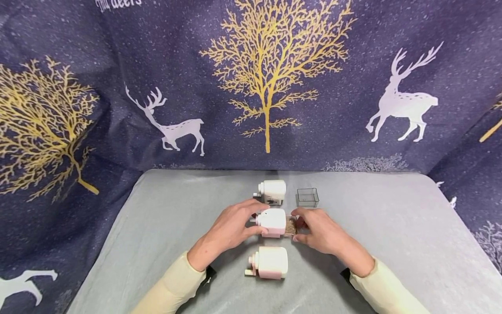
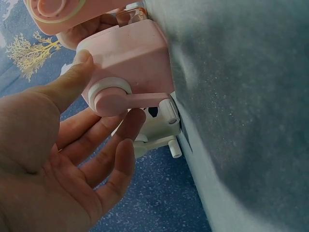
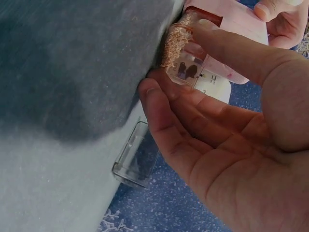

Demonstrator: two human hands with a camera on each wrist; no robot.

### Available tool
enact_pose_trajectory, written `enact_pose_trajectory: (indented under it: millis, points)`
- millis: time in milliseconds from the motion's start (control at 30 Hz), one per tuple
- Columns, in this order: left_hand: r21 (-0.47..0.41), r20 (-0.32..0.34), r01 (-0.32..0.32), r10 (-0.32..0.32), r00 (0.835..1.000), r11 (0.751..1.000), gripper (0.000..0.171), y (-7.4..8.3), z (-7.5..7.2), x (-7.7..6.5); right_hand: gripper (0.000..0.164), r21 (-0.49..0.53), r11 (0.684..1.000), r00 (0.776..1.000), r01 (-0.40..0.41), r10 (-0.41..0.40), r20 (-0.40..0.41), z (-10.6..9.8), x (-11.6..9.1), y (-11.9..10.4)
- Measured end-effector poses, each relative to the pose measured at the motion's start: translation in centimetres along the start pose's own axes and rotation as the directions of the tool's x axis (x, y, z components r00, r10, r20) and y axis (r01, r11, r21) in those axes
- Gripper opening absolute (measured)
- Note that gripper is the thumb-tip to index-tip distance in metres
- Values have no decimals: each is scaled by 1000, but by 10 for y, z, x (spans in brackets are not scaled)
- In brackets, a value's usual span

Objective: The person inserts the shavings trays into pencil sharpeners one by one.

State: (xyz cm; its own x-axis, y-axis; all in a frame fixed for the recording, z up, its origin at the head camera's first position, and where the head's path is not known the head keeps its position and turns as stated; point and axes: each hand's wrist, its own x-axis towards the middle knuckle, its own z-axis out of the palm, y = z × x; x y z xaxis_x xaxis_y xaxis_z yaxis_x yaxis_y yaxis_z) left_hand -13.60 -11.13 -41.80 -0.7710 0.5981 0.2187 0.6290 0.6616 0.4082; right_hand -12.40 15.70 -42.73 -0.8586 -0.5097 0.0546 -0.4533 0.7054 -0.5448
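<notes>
A pink and white crank pencil sharpener (image 1: 274, 223) stands mid-table between both hands. My left hand (image 1: 234, 224) grips it from its crank side, thumb on one side and fingers on the other. In the left wrist view its pink crank (image 2: 145, 100) points toward the tabletop. At the opposite end, a clear drawer (image 3: 189, 72) sticks partly out of the sharpener's body. Wood shavings (image 3: 176, 42) lie inside it. My right hand (image 1: 323, 230) pinches this drawer between thumb and fingers; part of the drawer is hidden by them.
Behind the held sharpener stands a white crank sharpener (image 1: 273, 191). A clear, dark-edged drawer (image 1: 307, 198) lies to its right. Nearer the front is another cream and pink sharpener (image 1: 271, 262). A dark blue cloth (image 1: 235, 157) with printed trees and deer hangs behind the grey-covered table (image 1: 392, 226).
</notes>
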Motion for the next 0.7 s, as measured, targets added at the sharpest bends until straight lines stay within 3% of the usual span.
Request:
enact_pose_trajectory:
  millis: [400,700]
  points:
    - [-5,-4,0,0,1000,1000,64,-1,1,0,42,65,998,1000,-11,9,27,5,4,-2]
    - [-8,0,0,0,1000,1000,64,-2,1,0,38,25,999,999,30,-30,14,5,5,-2]
